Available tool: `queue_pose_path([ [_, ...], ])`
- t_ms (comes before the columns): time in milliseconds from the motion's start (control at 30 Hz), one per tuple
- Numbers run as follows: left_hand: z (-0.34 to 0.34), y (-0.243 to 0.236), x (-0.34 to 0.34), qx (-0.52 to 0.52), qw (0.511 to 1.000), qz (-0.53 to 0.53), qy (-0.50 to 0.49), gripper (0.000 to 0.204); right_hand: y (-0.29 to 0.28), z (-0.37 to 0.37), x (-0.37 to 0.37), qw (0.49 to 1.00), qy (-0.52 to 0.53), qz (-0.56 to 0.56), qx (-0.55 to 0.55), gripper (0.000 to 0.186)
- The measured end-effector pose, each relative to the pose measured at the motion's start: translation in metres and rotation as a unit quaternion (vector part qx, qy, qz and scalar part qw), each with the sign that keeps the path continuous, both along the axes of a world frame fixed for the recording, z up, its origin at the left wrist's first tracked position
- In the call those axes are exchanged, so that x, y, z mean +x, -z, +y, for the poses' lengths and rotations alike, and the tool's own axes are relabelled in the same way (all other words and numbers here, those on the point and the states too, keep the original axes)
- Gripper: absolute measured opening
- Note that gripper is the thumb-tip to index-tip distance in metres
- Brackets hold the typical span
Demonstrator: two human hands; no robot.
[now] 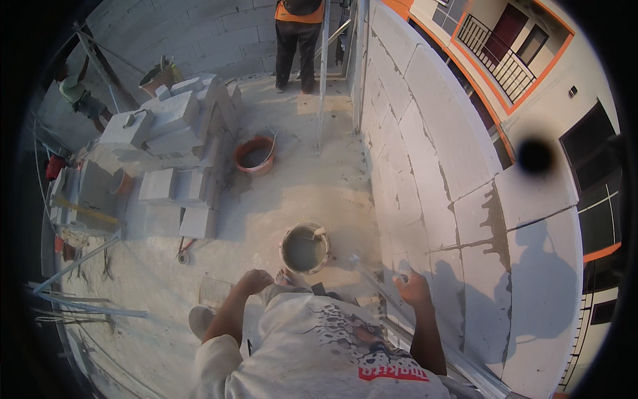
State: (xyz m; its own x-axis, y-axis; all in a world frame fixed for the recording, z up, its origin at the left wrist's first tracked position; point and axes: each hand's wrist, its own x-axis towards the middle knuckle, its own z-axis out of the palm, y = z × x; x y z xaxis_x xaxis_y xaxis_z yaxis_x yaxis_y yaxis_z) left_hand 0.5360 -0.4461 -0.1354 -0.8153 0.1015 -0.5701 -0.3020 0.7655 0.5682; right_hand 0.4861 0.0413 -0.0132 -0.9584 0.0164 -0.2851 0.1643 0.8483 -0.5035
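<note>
My left hand [254,282] hangs beside my left leg with its fingers curled in. No object shows in it. My right hand [413,288] is closed, close to the pale block wall [425,213]; a small whitish patch shows at its fingertips, too indistinct to name. In front of my feet stands a round bucket [286,261] of grey wet mortar, with a pale tool handle [321,232] at its far rim. Dark wet mortar streaks [495,223] run down one block near the wall's upper joint.
Pale blocks [159,183] are stacked at left. Beyond stands an orange tub [256,168] of grey mix. Long metal bars [458,362] lie along the wall's foot. Thin rods [100,309] stick out at left. One person [297,40] stands at the back, another [83,93] far left.
</note>
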Motion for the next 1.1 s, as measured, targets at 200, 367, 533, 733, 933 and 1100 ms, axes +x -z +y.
queue_pose_path([
  [200, -0.124, 0.061, 0.057, -0.013, 0.987, -0.051, -0.149, 0.034, 0.037, -0.099, -0.063, 0.997, -0.072, -0.022, -0.034, 0.040],
  [367, -0.204, 0.049, 0.078, -0.010, 0.955, -0.056, -0.291, 0.036, 0.135, -0.174, -0.105, 0.987, -0.095, -0.129, 0.013, 0.032],
  [533, -0.254, 0.019, 0.114, 0.026, 0.855, -0.012, -0.517, 0.033, 0.176, -0.218, -0.118, 0.946, 0.002, -0.325, 0.000, 0.055],
  [733, -0.253, 0.016, 0.187, 0.036, 0.756, -0.004, -0.653, 0.033, 0.190, -0.277, -0.163, 0.954, -0.128, -0.246, 0.116, 0.038],
  [933, -0.229, 0.025, 0.200, 0.098, 0.722, -0.100, -0.678, 0.026, 0.204, -0.369, -0.242, 0.951, -0.088, -0.294, -0.039, 0.030],
  [1100, -0.276, 0.058, 0.136, 0.126, 0.741, -0.154, -0.641, 0.028, 0.196, -0.460, -0.294, 0.962, -0.242, -0.124, 0.042, 0.040],
])
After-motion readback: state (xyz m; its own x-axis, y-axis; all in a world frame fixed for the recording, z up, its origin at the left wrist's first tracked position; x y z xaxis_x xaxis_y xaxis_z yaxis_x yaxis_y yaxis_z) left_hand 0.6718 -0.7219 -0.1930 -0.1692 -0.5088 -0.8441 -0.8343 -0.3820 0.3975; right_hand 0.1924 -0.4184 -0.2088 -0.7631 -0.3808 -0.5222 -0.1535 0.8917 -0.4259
